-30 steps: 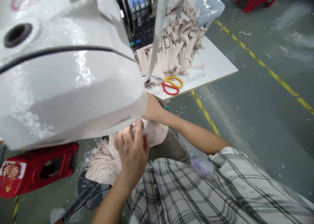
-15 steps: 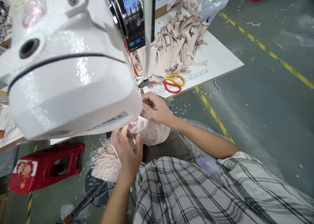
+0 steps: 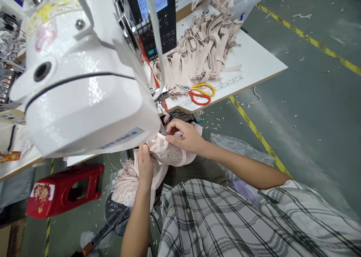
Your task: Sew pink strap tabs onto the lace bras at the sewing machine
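Observation:
A pale pink lace bra point(image 3: 172, 155) lies across my lap, its upper edge at the front of the white sewing machine point(image 3: 93, 118). My right hand point(image 3: 186, 136) is closed, thumb and fingers pinching the bra's edge close to the metal arm under the machine head. On the other side, my left hand point(image 3: 146, 163) grips the edge with thumb and fingers pressed together. The machine head hides the needle area. Below my left hand hangs a stack of pink lace pieces point(image 3: 125, 187).
Scissors with red and yellow handles point(image 3: 200, 93) lie on the white table point(image 3: 261, 63) beside a heap of beige straps point(image 3: 207, 48). A control panel point(image 3: 162, 22) stands behind the machine head. A red stool point(image 3: 66, 191) is on the floor at left.
My left hand has gone from spread fingers to a grip on the bra's edge. My right hand has shifted slightly down and right. The view has turned a little left.

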The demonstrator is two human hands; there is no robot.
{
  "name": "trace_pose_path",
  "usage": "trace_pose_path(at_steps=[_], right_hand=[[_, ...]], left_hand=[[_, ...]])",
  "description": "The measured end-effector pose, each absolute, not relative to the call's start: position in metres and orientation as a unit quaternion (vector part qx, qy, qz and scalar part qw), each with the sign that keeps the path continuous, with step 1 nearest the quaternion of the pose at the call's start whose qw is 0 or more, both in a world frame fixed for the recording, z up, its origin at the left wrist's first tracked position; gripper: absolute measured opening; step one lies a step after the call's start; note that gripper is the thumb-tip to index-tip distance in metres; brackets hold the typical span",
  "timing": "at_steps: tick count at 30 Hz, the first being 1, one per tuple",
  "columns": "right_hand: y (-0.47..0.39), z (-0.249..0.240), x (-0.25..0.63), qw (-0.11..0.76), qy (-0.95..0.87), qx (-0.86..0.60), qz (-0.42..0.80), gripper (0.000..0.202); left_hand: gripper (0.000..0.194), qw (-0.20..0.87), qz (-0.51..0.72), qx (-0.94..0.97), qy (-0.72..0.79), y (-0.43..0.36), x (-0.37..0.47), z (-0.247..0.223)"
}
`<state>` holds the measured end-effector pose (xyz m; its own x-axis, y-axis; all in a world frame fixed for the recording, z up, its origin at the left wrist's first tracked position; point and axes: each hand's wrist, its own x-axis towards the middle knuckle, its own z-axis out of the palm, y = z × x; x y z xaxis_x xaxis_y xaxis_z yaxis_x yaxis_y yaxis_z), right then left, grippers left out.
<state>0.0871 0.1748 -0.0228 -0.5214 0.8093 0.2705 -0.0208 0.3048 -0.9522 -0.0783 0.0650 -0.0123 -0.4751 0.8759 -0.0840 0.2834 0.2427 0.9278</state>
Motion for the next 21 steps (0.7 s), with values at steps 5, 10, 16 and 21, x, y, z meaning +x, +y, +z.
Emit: trace_pose_path(at_steps=[5,10,16,21], right_hand=[[0.174,-0.025,0.087,0.403,-0.705,-0.277,0.514,0.026],[0.173,-0.027,0.088,0.401,-0.704,-0.279,0.516,0.027],[0.17,-0.02,0.09,0.384,-0.719,-0.298,0.497,0.031],[0.159,-0.008,0.085,0.364,-0.707,-0.348,0.497,0.038]], left_hand=[[0.045,0.3,0.46,0.396,0.736,0.065,-0.076,-0.004],[0.047,0.273,0.493,0.352,0.747,0.065,-0.078,-0.01],[0.05,0.319,0.566,0.28,0.706,0.068,-0.08,-0.021],[0.044,0.302,0.554,0.32,0.707,0.065,-0.079,-0.014]])
